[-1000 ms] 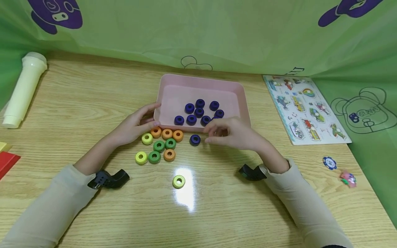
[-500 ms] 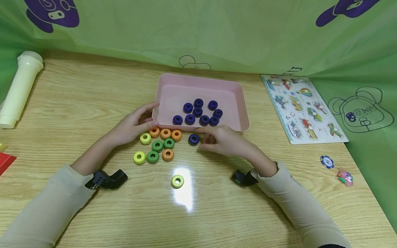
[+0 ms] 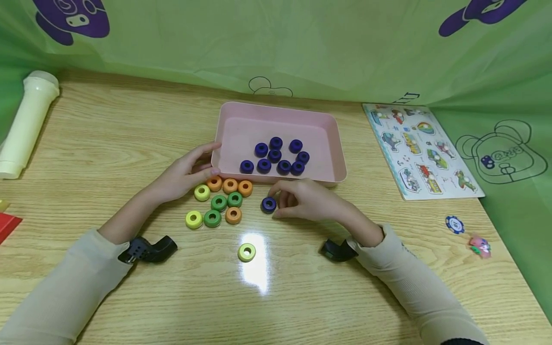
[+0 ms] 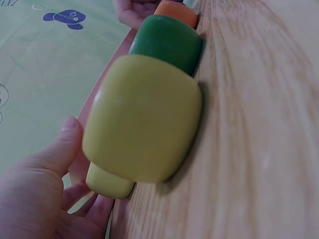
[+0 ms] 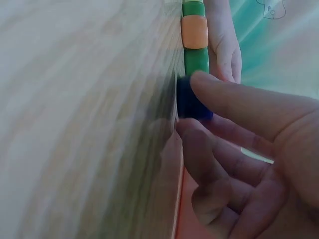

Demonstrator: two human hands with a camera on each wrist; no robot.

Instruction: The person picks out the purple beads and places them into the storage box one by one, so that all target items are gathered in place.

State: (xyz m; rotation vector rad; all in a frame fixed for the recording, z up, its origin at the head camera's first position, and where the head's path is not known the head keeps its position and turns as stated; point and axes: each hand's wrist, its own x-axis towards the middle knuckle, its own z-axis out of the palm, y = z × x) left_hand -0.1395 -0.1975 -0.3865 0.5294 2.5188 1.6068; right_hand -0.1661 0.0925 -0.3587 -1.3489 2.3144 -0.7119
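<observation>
My right hand [image 3: 312, 200] pinches a dark blue ring bead [image 3: 268, 205] between thumb and index finger, on the table just in front of the pink tray [image 3: 276, 179]. In the right wrist view the thumb lies over the blue bead [image 5: 189, 99]. Several dark blue beads [image 3: 274, 155] sit inside the tray. My left hand [image 3: 177, 177] rests against the tray's left side, fingertips and thumb at the rim near the front corner. Beside it lie orange beads [image 3: 230, 186], green beads [image 3: 219, 202] and yellow beads [image 3: 194, 219]; in the left wrist view a yellow bead [image 4: 142, 119] looms large.
A lone yellow bead [image 3: 247, 252] lies nearer the table's front. On the right are a picture puzzle board [image 3: 424, 153], a blue-and-white chip [image 3: 454, 224] and a small pink toy [image 3: 480, 246]. A cream microphone-shaped object [image 3: 29, 124] and a red block [image 3: 7, 225] lie on the left.
My right hand has come back from the tray's front edge to the blue bead outside it, and the bead has shifted slightly toward me. My left hand stays at the tray.
</observation>
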